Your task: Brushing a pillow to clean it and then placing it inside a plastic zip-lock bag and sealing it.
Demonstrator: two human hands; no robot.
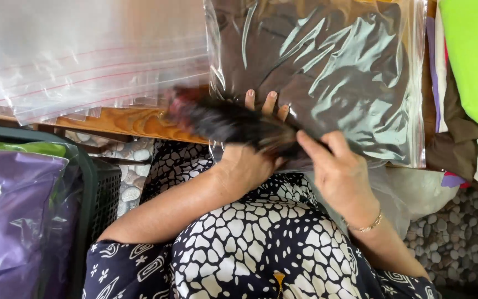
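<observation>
Pebble floor under a wooden desk (134, 120), viewed from above the lap. Clear zip bag with brown cloth (327, 72) lies on the desk, its lower edge hanging over the near edge. Left hand (247, 160) comes up under that edge, fingers (250, 99) spread flat against the bag, not gripping. Right hand (338, 171) is just beside it, fingers curled and pinching the near end of a dark blurred strip (233, 123), likely the bag's bottom edge or a bit of cloth; motion blur, can't tell which.

Stack of empty zip bags (84, 55) sits at the far-left corner. Green basket (87, 182) with a bagged purple cloth (12, 216) stands off the left edge. Folded lime and other cloths (474, 83) at the right edge.

Doing it well, my read: keep the left palm flat as a backstop, press air toward the seal, pull the strip straight, avoid creasing the film.
</observation>
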